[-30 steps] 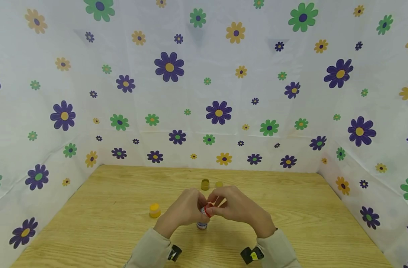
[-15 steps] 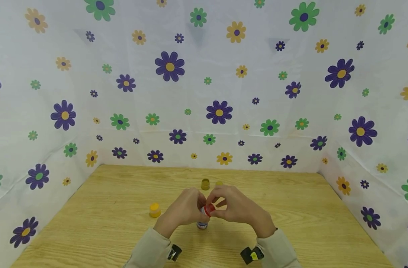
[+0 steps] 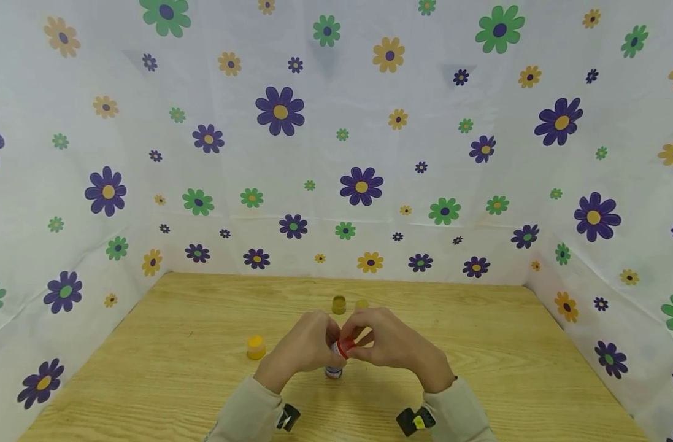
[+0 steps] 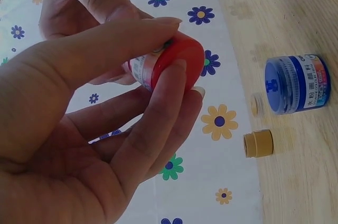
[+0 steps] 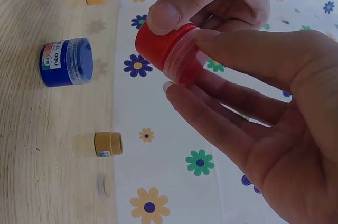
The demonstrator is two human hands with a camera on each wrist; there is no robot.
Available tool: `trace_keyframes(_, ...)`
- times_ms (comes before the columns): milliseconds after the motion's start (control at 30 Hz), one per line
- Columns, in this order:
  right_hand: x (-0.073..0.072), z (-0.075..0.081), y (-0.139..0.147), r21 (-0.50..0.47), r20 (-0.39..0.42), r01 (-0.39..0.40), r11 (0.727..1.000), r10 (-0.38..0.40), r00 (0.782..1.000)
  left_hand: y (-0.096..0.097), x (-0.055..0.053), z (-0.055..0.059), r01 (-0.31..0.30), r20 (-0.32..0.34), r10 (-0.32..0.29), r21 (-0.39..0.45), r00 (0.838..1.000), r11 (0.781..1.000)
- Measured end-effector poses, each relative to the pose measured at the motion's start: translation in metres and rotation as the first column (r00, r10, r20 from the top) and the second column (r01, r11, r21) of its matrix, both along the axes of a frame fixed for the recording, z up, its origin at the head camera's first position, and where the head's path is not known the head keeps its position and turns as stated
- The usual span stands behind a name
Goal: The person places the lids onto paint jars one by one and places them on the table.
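Both hands hold a small red paint jar [image 5: 156, 47] tilted above the table. My left hand [image 3: 314, 345] grips the red body, thumb on one side and fingers on the other. My right hand [image 3: 388, 339] pinches the jar's clear ridged lid [image 5: 182, 57] between thumb and fingers. In the head view the hands cover most of the jar. Just below them a blue paint jar [image 4: 296, 84] stands upright on the table with its clear lid on.
Farther back stands an ochre paint jar [image 3: 338, 305] with its top uncovered, and a clear lid [image 3: 361, 304] lies to its right. A yellow-orange jar [image 3: 256, 347] stands left of the hands. Flower-print sheeting [image 3: 336, 153] encloses the wooden table [image 3: 480, 344] at the back and sides.
My right fingers have shifted slightly around the red jar's lid. My left hand and the other jars stay where they were.
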State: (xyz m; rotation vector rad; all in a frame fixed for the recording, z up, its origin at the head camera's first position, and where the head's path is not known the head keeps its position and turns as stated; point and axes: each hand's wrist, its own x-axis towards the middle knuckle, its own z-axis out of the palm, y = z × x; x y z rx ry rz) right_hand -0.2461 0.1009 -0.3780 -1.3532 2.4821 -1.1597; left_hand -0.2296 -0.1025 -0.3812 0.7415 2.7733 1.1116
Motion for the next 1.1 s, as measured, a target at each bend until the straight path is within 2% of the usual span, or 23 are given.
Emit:
trace_keyframes(267,-0.0013,0.0011,-0.0013,0.048,0.016,0.067,0.997,-0.068,0.998,0.0004,-0.0004,0.0004,0.003,0.005,-0.003,0.005,1.0,1.0)
trace_keyframes(500,-0.0016,0.0003,-0.0011,0.052,0.008,0.072,0.996,-0.072,0.997,0.0,-0.0011,-0.0006,0.006,0.006,-0.006,0.009,1.0,1.0)
trace_keyframes(867,-0.0003,0.0026,0.0023,0.024,-0.026,0.082,0.996,-0.081,0.996,-0.002,-0.0012,0.0005,-0.026,0.023,0.026,0.003,0.999,1.0)
trace_keyframes(1100,-0.0003,0.0012,0.0023,0.022,0.007,0.048,0.999,-0.048,0.999,-0.0024,-0.0007,0.0014,-0.027,0.024,0.027,0.004,0.999,1.0)
